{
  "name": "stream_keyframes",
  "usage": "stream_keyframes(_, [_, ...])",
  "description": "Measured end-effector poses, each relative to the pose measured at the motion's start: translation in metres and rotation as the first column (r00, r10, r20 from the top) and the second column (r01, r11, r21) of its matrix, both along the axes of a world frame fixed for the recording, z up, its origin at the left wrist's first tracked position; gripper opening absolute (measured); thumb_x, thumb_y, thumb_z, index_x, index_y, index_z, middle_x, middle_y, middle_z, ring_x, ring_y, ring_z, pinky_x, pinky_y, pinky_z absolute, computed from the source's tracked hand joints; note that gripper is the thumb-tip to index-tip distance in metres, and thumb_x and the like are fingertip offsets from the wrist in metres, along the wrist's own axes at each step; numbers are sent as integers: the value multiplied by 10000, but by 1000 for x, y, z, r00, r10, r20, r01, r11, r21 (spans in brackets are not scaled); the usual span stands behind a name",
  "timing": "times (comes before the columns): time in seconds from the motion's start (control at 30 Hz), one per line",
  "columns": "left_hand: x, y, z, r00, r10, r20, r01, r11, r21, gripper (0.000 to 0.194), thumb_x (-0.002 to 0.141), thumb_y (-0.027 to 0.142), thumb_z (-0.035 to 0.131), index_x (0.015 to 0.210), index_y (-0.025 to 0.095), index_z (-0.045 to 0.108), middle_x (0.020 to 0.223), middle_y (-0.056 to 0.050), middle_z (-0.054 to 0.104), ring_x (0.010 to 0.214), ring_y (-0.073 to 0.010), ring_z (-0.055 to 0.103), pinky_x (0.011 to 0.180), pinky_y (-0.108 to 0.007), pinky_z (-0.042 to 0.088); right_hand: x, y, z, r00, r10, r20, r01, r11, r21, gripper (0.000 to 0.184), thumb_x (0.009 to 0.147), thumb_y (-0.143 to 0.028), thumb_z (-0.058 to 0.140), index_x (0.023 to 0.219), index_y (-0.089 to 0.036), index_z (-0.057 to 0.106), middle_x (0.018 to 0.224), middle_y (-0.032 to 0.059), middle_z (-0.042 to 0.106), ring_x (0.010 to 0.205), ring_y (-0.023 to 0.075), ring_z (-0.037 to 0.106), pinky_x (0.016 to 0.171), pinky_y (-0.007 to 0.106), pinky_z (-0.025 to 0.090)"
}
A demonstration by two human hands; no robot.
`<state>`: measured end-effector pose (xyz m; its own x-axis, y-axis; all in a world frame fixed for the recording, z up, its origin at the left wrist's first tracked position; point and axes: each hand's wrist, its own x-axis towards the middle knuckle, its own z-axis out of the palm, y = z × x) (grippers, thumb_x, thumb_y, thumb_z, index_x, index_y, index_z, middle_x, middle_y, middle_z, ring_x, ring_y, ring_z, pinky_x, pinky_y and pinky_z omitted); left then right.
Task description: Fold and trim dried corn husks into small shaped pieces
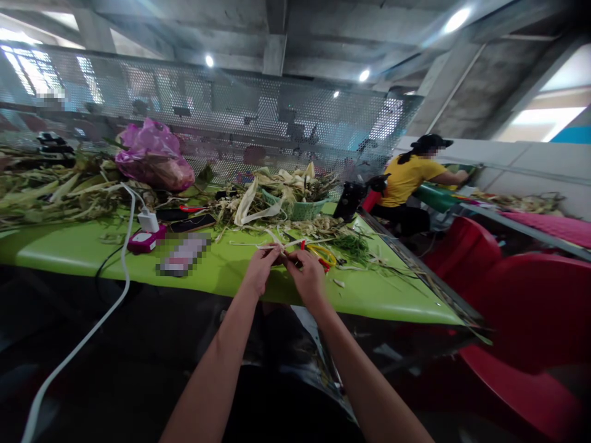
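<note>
Lights [457, 19] glow under a concrete ceiling [217, 27] above red chairs [535, 307].

You face a lime-green table [383, 298], cream strips [276, 239] at twelve, a purple bag [154, 157] at ten, a red chair [530, 307] at three.

No readable text, brand, number or sign anywhere. At the left on the green table [226, 267], a purple plug box [148, 241] has a small pale patch on its near side, too small to make out. Just right of it, a flat pinkish item [184, 253] is masked by blurred squares, hiding any lettering.
</note>
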<state>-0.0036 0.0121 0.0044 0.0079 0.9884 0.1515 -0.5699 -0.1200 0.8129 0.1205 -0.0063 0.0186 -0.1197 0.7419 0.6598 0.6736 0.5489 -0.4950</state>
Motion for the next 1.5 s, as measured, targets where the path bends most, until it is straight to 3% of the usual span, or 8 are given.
stream_keyframes(0.47, [0, 1, 1, 998, 61, 25, -59, 995, -76, 300, 557, 375, 782, 710, 132, 695, 654, -15, 634, 612, -105, 543, 636, -240, 421, 5, -14, -1, 992, 75, 101, -73, 997, -22, 138, 833, -237, 577, 700, -205, 563, 736, 27, 594, 759, 201, 538, 695, 302, 382])
stream_keyframes(0.63, [0, 0, 1, 998, 63, 17, -61, 995, -72, 308, 563, 387, 782, 714, 133, 694, 648, -12, 628, 607, -102, 532, 632, -241, 416, 7, -13, -7, 995, 95, 41, -93, 995, -43, 145, 825, -254, 584, 691, -200, 570, 720, 25, 587, 736, 194, 538, 686, 300, 391])
stream_keyframes(0.77, [-2, -2, 2, 1000, -6, -6, 5, 998, -59, 311, 600, 389, 769, 754, 130, 693, 683, -16, 637, 641, -107, 547, 670, -250, 423, 8, -15, -9, 986, 123, -116, -131, 989, -64, 129, 827, -287, 587, 740, -194, 607, 750, 27, 609, 744, 190, 553, 701, 296, 405])
stream_keyframes(0.87, [-3, -5, 3, 996, -92, -5, 92, 995, -43, 289, 634, 368, 755, 803, 146, 678, 733, -9, 645, 702, -115, 569, 737, -261, 427, 10, -14, -8, 929, 149, -338, -207, 968, -143, 154, 821, -343, 594, 811, -197, 641, 778, 17, 621, 730, 176, 546, 680, 280, 407])
stream_keyframes(1.03, [-1, -11, 7, 981, -175, -85, 179, 983, 46, 276, 658, 323, 745, 852, 149, 657, 788, -11, 637, 751, -122, 563, 770, -262, 412, 13, -2, -8, 720, 47, -693, -348, 888, -302, 245, 743, -435, 659, 806, -199, 653, 684, -8, 597, 631, 149, 509, 584, 250, 395])
stream_keyframes(1.27, [-1, -11, 5, 974, -175, -141, 185, 981, 58, 262, 685, 349, 725, 806, 152, 602, 733, 13, 580, 694, -98, 520, 719, -236, 394, 9, 8, -4, 569, 16, -822, -456, 838, -300, 275, 668, -421, 721, 799, -196, 632, 672, -9, 611, 565, 122, 525, 575, 256, 440])
stream_keyframes(1.5, [-1, -11, 4, 955, -181, -237, 206, 975, 88, 296, 636, 310, 764, 824, 153, 598, 748, 12, 580, 724, -107, 514, 744, -251, 385, 7, 14, -7, 507, 14, -862, -429, 871, -239, 254, 614, -361, 761, 685, -196, 581, 630, -44, 544, 552, 92, 467, 548, 219, 395])
